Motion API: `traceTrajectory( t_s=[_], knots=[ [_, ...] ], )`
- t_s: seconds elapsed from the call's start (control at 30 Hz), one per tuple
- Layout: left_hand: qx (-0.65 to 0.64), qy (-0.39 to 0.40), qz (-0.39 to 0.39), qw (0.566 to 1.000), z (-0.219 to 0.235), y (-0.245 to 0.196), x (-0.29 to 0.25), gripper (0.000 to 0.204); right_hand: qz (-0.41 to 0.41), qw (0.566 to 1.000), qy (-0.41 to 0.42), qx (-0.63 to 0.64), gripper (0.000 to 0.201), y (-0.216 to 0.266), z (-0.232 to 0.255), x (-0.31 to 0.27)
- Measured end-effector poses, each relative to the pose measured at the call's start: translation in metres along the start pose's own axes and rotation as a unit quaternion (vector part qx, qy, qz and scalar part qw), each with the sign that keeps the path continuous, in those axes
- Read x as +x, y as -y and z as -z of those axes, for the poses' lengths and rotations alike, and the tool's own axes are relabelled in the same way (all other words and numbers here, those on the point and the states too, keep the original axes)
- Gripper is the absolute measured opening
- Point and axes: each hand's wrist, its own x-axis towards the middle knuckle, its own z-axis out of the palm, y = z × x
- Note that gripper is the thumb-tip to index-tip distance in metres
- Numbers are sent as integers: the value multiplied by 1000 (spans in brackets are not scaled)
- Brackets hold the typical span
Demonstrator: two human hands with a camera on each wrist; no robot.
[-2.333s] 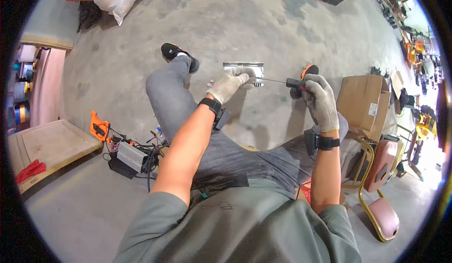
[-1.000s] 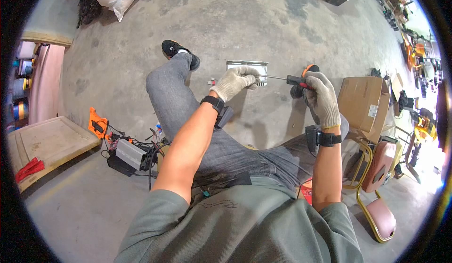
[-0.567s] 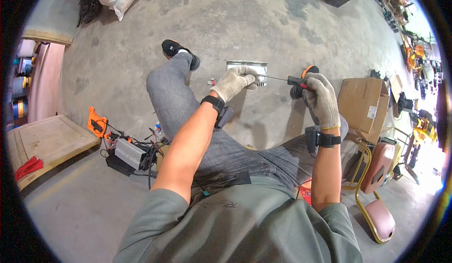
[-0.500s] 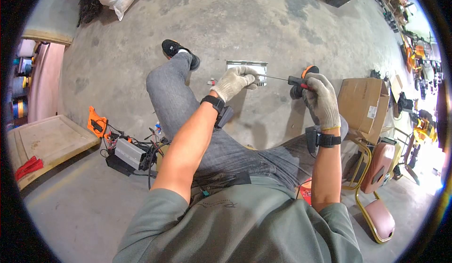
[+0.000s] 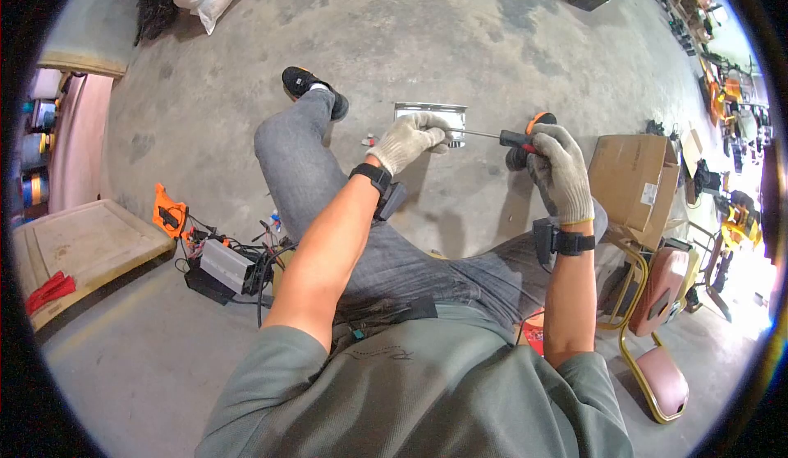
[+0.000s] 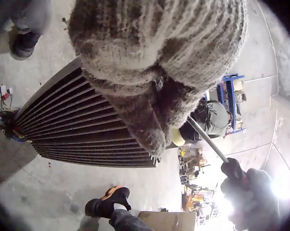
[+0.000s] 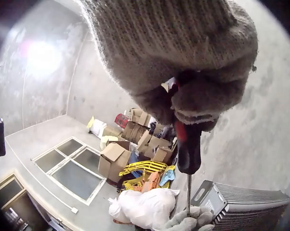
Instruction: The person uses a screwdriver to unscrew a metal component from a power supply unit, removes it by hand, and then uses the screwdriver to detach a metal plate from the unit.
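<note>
In the head view, the right hand (image 5: 561, 175) grips the screwdriver (image 5: 517, 141), the left hand (image 5: 406, 144) pinching its far end. Left wrist: the finned box (image 6: 77, 124) is behind the left hand. Right wrist: a loosened grip could let the shaft (image 7: 189, 190) jab those fingers.

We wear a grey-green short-sleeved shirt (image 5: 435, 392), faded grey jeans (image 5: 300, 154), cream knitted gloves (image 5: 405, 144) and black wrist straps (image 5: 573, 243).
</note>
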Motion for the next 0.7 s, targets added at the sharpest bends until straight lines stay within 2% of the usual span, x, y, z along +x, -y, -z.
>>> traceTrajectory(
  t_s=[0.03, 0.1, 0.13, 0.2, 0.23, 0.3, 0.43, 0.5, 0.53, 0.6, 0.63, 0.7],
  knots=[
    [-1, 2, -4, 1000, 0, 1, 1, 18, 0, 1000, 0, 0, 27, 1, 1, -1],
    [-2, 5, -9, 1000, 1, 4, 2, 18, 88, 986, 25, -141, 28, 4, 4, -4],
    [-3, 8, -14, 1000, 2, 6, 2, 19, 88, 986, 25, -142, 28, 6, 4, -4],
    [5, 4, -6, 1000, 3, 8, 2, 18, 154, 969, 38, -188, 29, 12, 1, -7],
    [14, 0, 1, 1000, 3, 9, 3, 18, 154, 969, 38, -189, 29, 18, -2, -9],
    [5, 0, 5, 1000, 3, 10, 4, 17, 49, 983, 32, -173, 29, 33, -10, -14],
    [-8, -3, 17, 1000, 2, 8, 4, 16, 58, 978, 36, -199, 30, 36, -17, -17],
    [-8, 0, 9, 1000, 3, 9, 3, 15, 196, 931, 67, -301, 34, 35, -19, -18],
    [-9, 2, 0, 1000, 3, 9, 3, 15, 196, 931, 66, -302, 34, 37, -21, -20],
    [1, 6, 4, 1000, 3, 4, 1, 15, 271, 888, 62, -366, 38, 44, -26, -25],
    [11, 8, 9, 1000, 3, 2, 0, 16, 272, 888, 62, -367, 38, 42, -26, -24],
    [-8, 5, 6, 1000, 2, 4, 0, 16, 240, 921, 78, -298, 38, 36, -24, -21]
  ],
)
